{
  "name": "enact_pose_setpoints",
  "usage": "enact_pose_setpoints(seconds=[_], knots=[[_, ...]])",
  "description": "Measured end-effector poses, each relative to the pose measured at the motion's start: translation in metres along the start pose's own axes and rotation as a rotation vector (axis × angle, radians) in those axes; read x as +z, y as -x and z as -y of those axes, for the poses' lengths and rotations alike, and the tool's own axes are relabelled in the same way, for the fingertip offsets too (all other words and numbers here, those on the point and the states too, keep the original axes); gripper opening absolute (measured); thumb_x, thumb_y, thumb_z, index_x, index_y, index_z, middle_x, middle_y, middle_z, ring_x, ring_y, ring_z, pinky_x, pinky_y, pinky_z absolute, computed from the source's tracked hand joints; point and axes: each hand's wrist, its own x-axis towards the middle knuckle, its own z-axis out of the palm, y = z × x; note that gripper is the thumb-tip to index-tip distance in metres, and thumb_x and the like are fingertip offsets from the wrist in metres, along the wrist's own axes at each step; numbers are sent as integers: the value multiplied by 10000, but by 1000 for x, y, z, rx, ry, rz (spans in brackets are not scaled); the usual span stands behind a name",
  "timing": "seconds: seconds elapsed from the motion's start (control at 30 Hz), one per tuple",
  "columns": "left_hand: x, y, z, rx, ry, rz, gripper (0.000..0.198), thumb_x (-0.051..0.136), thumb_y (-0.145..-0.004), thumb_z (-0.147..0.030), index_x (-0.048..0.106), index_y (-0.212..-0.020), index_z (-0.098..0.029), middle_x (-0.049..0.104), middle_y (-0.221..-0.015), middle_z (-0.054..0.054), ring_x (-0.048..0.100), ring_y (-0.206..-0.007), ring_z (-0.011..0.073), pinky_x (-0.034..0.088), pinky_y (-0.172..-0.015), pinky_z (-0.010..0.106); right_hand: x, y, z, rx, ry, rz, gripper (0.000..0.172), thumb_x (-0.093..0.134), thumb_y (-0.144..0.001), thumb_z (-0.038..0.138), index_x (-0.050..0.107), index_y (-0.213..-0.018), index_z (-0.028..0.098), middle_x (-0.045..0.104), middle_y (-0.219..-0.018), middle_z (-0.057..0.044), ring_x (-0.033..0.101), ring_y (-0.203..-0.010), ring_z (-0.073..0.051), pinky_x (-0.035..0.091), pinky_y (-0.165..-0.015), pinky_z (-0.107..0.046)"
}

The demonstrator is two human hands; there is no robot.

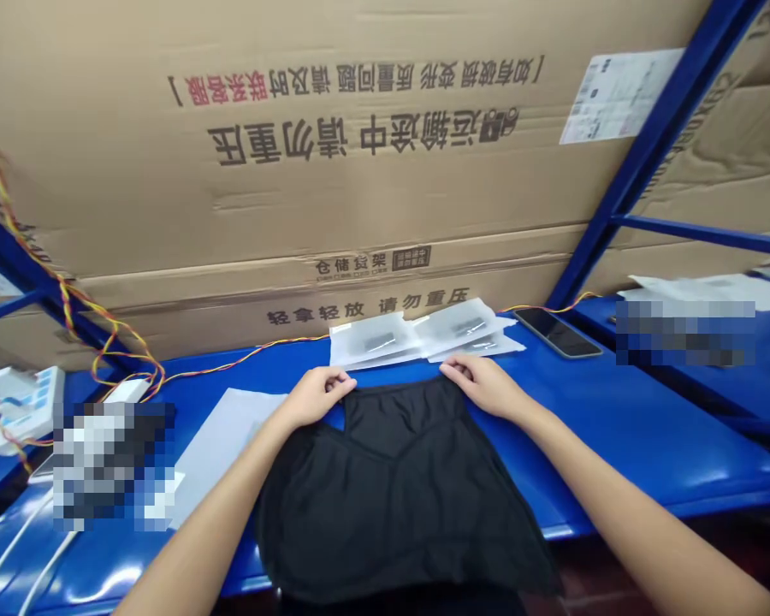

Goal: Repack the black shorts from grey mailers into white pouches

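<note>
A thin black garment lies spread out in front of me, its lower part hanging towards the blue shelf's front edge. My left hand pinches its far left corner between thumb and fingers. At the far right corner, my right hand grips the cloth in the same way. The top edge is pulled fairly straight between both hands. Curved seams run across the fabric; its exact kind I cannot make out. Just beyond my hands are several frosted plastic packets. Beside my left forearm lies a flat frosted bag.
Large cardboard stands behind the blue shelf. A phone rests back right, near a slanted blue post. On the left are twisted red-yellow wires, a white power strip and a blurred-out object. More packets lie far right.
</note>
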Motion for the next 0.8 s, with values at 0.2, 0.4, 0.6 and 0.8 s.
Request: enact_pose_setpoints(seconds=[0.2,0.4,0.6,0.8], knots=[[4,5,13,-37,66,10,433,753,-775,-581,777,-918,-173,672,-701,6,595,-634,164,476,-616,268,1,14,-14,22,-53,31,422,703,-833,575,750,-1034,207,669,-784,-18,601,-677,-196,520,-664,-340],[7,3,13,-53,46,-12,391,757,-760,-546,777,-882,-175,653,-676,-5,561,-602,151,451,-596,266,0,10,-14,10,-105,-13,338,676,-836,550,729,-913,225,695,-862,-42,599,-693,-192,531,-700,-354],[4,4,14,-38,25,-5,401,746,-767,-572,727,-695,-178,628,-601,-10,534,-582,148,415,-583,262,0,11,-14,70,-212,-36,385,711,-807,604,652,-862,228,664,-764,-8,613,-698,-200,529,-708,-362],[-12,-4,4,25,13,-52,425,733,-769,-608,762,-738,-186,744,-726,27,639,-688,196,498,-662,290,-6,0,-8,33,-304,-53,447,722,-786,619,727,-969,211,675,-751,-7,639,-733,-211,553,-755,-391]])
